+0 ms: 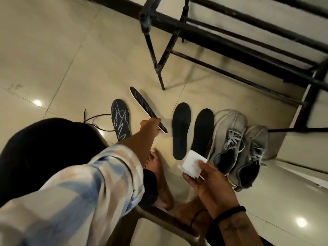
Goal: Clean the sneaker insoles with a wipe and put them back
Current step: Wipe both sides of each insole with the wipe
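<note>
Your left hand (150, 125) reaches forward and down, its fingers closed around the near end of a patterned insole (145, 108), which tilts up off the floor (53, 55) and points away from you with its pale edge showing. Just to the left of it a second patterned insole (120, 119) lies flat on the tiles, scribbled with light lines, and a dark lace (95, 119) loops on the floor beside it. Your right hand (209, 183) is held lower and closer to you, palm up, fingers curled around a folded white wipe (192, 163) pinched at its near corner. Beyond the wipe two plain black insoles (182, 128) lie side by side on the floor, the right one (204, 128) partly hidden behind the wipe and touching the edge of the sneakers. The pair of grey sneakers (237, 150) sits to the right of them, the two shoes pressed together, openings towards you and laces loose. Your bare feet (159, 174) rest on the floor between your arms, near a chair rail. A black metal frame (204, 32) stands farther off at the top, its legs on the tiles.
</note>
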